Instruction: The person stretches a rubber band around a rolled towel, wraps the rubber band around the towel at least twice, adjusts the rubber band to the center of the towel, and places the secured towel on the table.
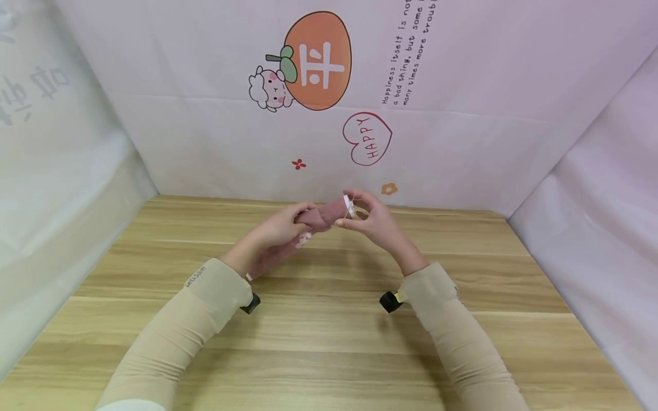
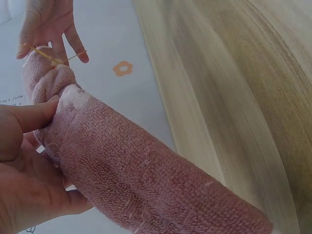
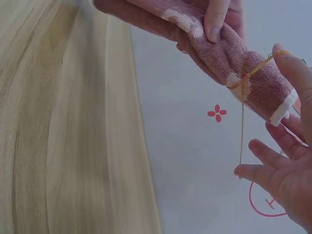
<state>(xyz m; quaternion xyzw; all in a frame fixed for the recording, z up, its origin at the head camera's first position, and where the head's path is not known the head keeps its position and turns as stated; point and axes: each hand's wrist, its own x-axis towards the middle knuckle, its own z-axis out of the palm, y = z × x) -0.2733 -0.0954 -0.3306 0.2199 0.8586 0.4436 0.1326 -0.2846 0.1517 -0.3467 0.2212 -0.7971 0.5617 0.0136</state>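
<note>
A pink terry towel (image 1: 269, 258), rolled and twisted with pale patches and white edging, is held off the table near the back wall. My left hand (image 1: 283, 227) grips it around its middle, thumb pressed on the cloth in the left wrist view. A thin yellow rubber band (image 3: 258, 69) crosses the towel close to its white-edged end. My right hand (image 1: 379, 224) is beside that end with thumb and fingers spread. The band stretches from its thumb and from the tip of one straight finger to the towel. The towel's other end hangs down below my left wrist.
Below the hands lies a wood-grain table (image 1: 319, 342). A white printed cloth (image 1: 216, 142) stands upright along its back edge, with white cloth also at the left and right sides. Each wrist carries a small black camera, the left one (image 1: 251, 303) close above the table.
</note>
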